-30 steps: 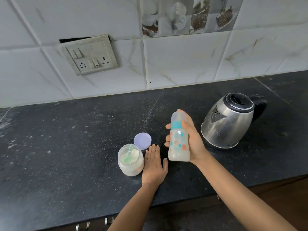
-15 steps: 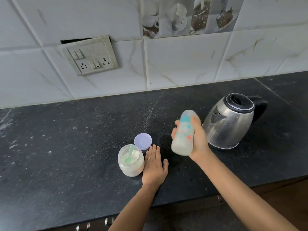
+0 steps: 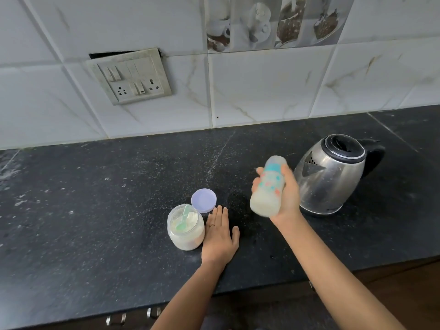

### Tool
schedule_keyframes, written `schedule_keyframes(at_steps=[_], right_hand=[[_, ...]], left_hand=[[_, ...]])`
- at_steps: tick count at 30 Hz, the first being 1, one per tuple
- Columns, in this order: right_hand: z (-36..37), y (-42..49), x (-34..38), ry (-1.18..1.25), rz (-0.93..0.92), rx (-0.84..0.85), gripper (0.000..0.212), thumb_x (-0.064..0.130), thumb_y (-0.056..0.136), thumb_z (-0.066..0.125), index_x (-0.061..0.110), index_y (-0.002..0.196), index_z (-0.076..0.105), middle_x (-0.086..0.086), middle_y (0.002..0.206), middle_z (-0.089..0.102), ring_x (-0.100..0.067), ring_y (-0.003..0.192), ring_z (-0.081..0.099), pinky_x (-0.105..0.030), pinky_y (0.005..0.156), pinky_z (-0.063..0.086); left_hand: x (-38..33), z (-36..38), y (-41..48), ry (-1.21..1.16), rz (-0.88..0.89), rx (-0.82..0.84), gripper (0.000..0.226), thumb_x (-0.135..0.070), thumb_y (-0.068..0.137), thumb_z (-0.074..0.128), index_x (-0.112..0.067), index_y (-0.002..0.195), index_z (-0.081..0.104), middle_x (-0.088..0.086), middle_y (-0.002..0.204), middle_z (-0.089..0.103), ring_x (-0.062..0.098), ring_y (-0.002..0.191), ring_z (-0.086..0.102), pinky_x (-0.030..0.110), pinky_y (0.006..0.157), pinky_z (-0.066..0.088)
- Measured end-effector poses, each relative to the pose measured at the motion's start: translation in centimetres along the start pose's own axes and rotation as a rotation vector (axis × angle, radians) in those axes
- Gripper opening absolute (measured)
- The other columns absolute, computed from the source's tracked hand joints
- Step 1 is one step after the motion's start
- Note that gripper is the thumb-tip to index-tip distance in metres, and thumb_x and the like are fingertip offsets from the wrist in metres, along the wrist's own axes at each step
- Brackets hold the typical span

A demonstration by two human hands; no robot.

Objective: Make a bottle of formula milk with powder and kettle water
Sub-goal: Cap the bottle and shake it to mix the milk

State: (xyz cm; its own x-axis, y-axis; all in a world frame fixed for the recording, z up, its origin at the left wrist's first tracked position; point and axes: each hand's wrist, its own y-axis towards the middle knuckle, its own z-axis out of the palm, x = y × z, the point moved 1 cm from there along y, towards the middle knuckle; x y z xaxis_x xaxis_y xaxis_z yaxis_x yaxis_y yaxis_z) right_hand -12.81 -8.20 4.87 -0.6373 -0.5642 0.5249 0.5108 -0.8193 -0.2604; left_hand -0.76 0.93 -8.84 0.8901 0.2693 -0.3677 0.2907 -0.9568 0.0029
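My left hand (image 3: 220, 236) lies flat, palm down, with the fingers held together and pointing away from me and the thumb spread out to the right. A ring shows on one finger. The left forearm runs up from the bottom edge, leaning slightly right. My right hand (image 3: 283, 196) is raised and curled closed around the bottle (image 3: 267, 186), thumb on the near left side and fingers wrapped over the far side. Its wrist bends upward, and the bare right forearm stretches in from the lower right corner.
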Motion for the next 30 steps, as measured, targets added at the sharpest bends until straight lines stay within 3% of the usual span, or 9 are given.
schedule_keyframes(at_steps=[2, 6, 10, 12, 15, 18, 21, 25, 30], right_hand=[[-0.1, 0.4, 0.0, 0.096, -0.004, -0.077, 0.044, 0.045, 0.084, 0.059, 0.008, 0.106, 0.05, -0.004, 0.077, 0.058, -0.017, 0.056, 0.06, -0.025, 0.054, 0.053], [0.0, -1.0, -1.4, -0.35, 0.067, 0.049, 0.068, 0.038, 0.068, 0.072, 0.013, 0.128, 0.049, -0.01, 0.081, 0.063, -0.024, 0.053, 0.056, -0.032, 0.051, 0.05], [0.7, -0.4, -0.7, 0.038, 0.053, -0.077, 0.049, 0.046, 0.079, 0.062, 0.009, 0.11, 0.052, -0.005, 0.081, 0.059, -0.016, 0.051, 0.057, -0.023, 0.05, 0.051], [0.7, -0.6, -0.9, -0.035, 0.121, -0.056, 0.05, 0.051, 0.077, 0.062, 0.009, 0.102, 0.053, -0.003, 0.07, 0.056, -0.014, 0.049, 0.056, -0.022, 0.049, 0.05], [0.6, -1.0, -1.5, -0.161, 0.125, 0.015, 0.073, 0.045, 0.067, 0.08, 0.019, 0.126, 0.045, -0.006, 0.073, 0.056, -0.016, 0.057, 0.058, -0.028, 0.053, 0.053], [0.8, -0.4, -0.6, -0.089, 0.002, -0.051, 0.05, 0.039, 0.086, 0.06, 0.019, 0.131, 0.048, -0.006, 0.083, 0.062, -0.015, 0.064, 0.064, -0.026, 0.058, 0.056], [0.6, 0.2, 0.1, -0.117, 0.026, -0.085, 0.045, 0.044, 0.097, 0.042, 0.017, 0.132, 0.052, -0.009, 0.099, 0.072, -0.014, 0.068, 0.069, -0.024, 0.058, 0.056], [0.8, 0.2, 1.1, 0.011, 0.13, -0.152, 0.042, 0.042, 0.095, 0.047, 0.017, 0.129, 0.051, -0.018, 0.117, 0.064, -0.023, 0.066, 0.072, -0.028, 0.054, 0.058], [0.6, 0.4, 1.7, 0.062, 0.161, -0.176, 0.04, 0.045, 0.089, 0.059, 0.013, 0.112, 0.056, -0.01, 0.094, 0.059, -0.02, 0.062, 0.068, -0.03, 0.061, 0.06]], left_hand=[[-0.1, -0.1, -0.1, 0.002, 0.003, -0.004, 0.084, -0.052, 0.083, -0.001, -0.008, 0.153, 0.013, 0.008, 0.162, 0.007, 0.017, 0.149, -0.003, 0.024, 0.11, -0.019], [0.0, 0.0, 0.0, 0.022, -0.004, 0.003, 0.084, -0.052, 0.083, -0.002, -0.008, 0.153, 0.013, 0.008, 0.162, 0.008, 0.016, 0.149, -0.002, 0.026, 0.113, -0.015], [-0.1, 0.0, 0.0, 0.014, -0.005, -0.001, 0.08, -0.05, 0.086, 0.003, -0.008, 0.153, 0.014, 0.009, 0.161, 0.009, 0.017, 0.149, -0.001, 0.026, 0.114, -0.014], [-0.1, 0.0, 0.0, 0.027, 0.003, -0.001, 0.08, -0.05, 0.086, 0.002, -0.007, 0.153, 0.015, 0.01, 0.161, 0.01, 0.018, 0.149, 0.0, 0.028, 0.116, -0.012], [-0.1, 0.1, 0.1, 0.038, 0.002, -0.006, 0.081, -0.05, 0.086, 0.001, -0.006, 0.152, 0.016, 0.01, 0.161, 0.012, 0.019, 0.149, 0.002, 0.029, 0.117, -0.01], [-0.2, 0.2, 0.1, 0.048, 0.002, -0.008, 0.081, -0.049, 0.085, 0.0, -0.006, 0.153, 0.015, 0.011, 0.161, 0.01, 0.019, 0.149, 0.0, 0.03, 0.117, -0.01], [-0.2, 0.2, 0.1, 0.077, 0.012, -0.011, 0.081, -0.048, 0.086, -0.002, -0.005, 0.153, 0.013, 0.012, 0.161, 0.009, 0.02, 0.149, 0.0, 0.03, 0.116, -0.011], [-0.4, 0.2, 0.1, 0.08, 0.017, -0.014, 0.078, -0.046, 0.088, 0.001, -0.004, 0.152, 0.015, 0.014, 0.16, 0.012, 0.022, 0.149, 0.004, 0.03, 0.116, -0.011], [-0.2, 0.5, 0.2, 0.097, 0.003, 0.003, 0.071, -0.042, 0.093, 0.014, 0.0, 0.148, 0.029, 0.018, 0.156, 0.026, 0.027, 0.147, 0.019, 0.037, 0.116, -0.002]])
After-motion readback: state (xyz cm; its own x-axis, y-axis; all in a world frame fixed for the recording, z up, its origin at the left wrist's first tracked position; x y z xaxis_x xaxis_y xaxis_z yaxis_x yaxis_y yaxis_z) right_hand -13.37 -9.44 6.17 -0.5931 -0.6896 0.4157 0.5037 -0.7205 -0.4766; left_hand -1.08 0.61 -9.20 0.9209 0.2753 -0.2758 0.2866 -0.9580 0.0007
